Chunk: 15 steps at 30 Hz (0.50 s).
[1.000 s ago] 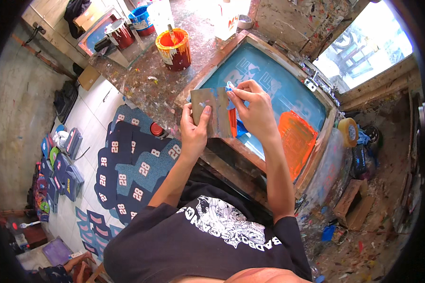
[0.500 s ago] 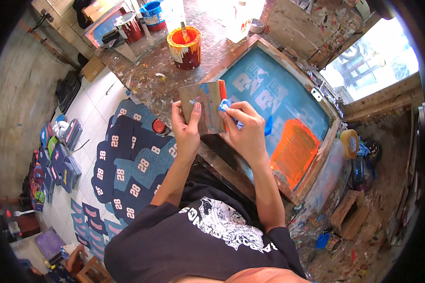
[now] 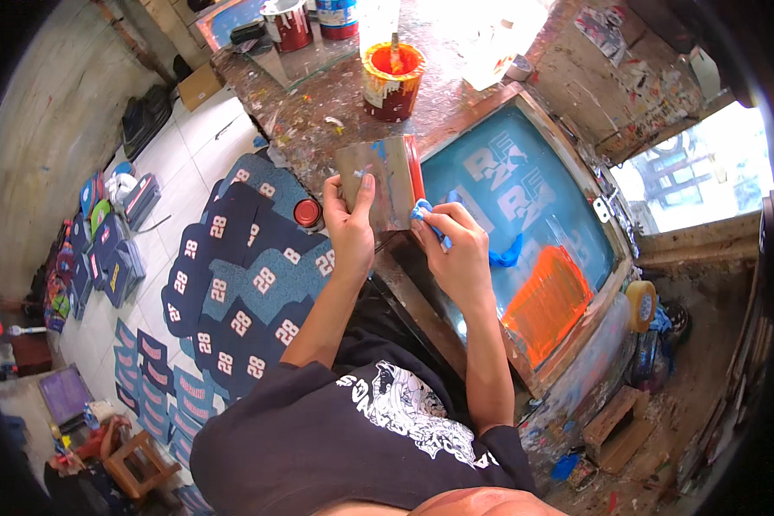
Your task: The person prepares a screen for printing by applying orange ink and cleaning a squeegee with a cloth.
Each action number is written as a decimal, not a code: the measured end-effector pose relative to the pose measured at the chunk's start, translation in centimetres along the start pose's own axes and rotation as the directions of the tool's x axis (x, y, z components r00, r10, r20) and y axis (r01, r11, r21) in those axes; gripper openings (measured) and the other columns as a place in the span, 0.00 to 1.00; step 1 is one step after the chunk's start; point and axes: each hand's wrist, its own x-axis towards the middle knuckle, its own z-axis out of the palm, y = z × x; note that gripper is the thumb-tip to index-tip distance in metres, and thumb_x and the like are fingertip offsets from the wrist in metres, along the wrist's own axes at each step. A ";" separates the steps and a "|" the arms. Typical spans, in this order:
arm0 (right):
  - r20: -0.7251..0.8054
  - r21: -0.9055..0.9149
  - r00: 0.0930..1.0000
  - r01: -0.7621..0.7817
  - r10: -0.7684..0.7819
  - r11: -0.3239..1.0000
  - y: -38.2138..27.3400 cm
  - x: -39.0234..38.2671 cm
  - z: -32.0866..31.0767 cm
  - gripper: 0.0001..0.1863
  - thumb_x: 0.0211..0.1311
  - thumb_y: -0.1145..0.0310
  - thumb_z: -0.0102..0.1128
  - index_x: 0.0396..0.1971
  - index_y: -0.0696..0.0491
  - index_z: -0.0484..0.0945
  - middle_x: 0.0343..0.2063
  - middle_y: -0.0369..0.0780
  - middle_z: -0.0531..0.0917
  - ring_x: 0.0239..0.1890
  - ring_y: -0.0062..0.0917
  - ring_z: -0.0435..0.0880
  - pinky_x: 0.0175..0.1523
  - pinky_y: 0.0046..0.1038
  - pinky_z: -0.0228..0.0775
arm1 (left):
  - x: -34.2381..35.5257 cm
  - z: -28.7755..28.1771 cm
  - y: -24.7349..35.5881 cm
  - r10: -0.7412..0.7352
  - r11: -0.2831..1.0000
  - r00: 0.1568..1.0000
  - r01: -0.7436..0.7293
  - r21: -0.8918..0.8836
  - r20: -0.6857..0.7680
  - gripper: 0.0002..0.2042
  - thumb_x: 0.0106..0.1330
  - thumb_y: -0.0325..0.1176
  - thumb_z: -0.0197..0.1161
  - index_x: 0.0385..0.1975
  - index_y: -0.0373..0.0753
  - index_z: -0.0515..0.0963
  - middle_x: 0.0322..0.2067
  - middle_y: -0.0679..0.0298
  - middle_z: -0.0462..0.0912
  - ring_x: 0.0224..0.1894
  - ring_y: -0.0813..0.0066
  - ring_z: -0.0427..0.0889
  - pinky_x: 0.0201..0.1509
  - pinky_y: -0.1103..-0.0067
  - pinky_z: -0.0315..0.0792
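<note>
A wooden squeegee (image 3: 390, 191) with a red blade along its right edge is held upright over the bench. My left hand (image 3: 351, 230) grips its board, thumb on the near face. My right hand (image 3: 457, 251) is closed on a blue cloth (image 3: 421, 210), pressed to the blade near its lower end. Part of the cloth trails beside that hand. Right of the squeegee lies a screen-printing frame (image 3: 545, 389) with blue mesh and pale lettering. Wet orange ink (image 3: 545, 305) covers the near part of the mesh.
Behind the squeegee stands a paint can (image 3: 393, 95) with orange drips and a stirring stick. Printed dark blue fabric pieces (image 3: 232, 275) overlap to my left, near a small red-lidded jar (image 3: 308, 213). A tape roll (image 3: 641, 306) lies right of the frame. Farther left are stacked caps (image 3: 116, 267).
My right hand has slid the cloth down the blade toward its lower end. The blade's upper part looks redder and less orange. My left hand keeps its grip; the whole view has shifted slightly.
</note>
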 end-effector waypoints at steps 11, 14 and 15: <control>0.350 0.565 0.896 -0.434 0.273 0.702 2.5 3.0 2.4 0.11 0.67 0.70 0.63 0.40 0.64 0.83 0.34 0.36 0.84 0.37 0.15 0.80 0.43 0.21 0.73 | 3.0 -3.8 0.6 0.042 0.999 0.961 -0.035 0.029 -0.274 0.13 0.73 0.39 0.61 0.47 0.37 0.71 0.43 0.66 0.78 0.46 0.80 0.75 0.53 0.79 0.71; 0.483 0.700 0.822 -0.569 0.300 0.432 3.5 3.7 3.1 0.12 0.70 0.71 0.60 0.46 0.64 0.80 0.39 0.38 0.85 0.40 0.17 0.82 0.49 0.21 0.72 | 3.8 -5.6 0.8 -0.050 0.989 0.959 0.009 -0.145 -0.281 0.14 0.73 0.39 0.60 0.49 0.37 0.72 0.43 0.66 0.78 0.45 0.78 0.76 0.52 0.78 0.72; 0.504 0.725 0.818 -0.576 0.278 0.379 3.7 4.0 3.3 0.13 0.71 0.71 0.58 0.48 0.64 0.80 0.40 0.39 0.85 0.40 0.18 0.83 0.48 0.21 0.73 | 3.9 -6.0 0.9 -0.109 0.976 0.957 0.052 -0.213 -0.270 0.14 0.74 0.39 0.59 0.50 0.37 0.72 0.44 0.66 0.78 0.46 0.77 0.77 0.52 0.76 0.73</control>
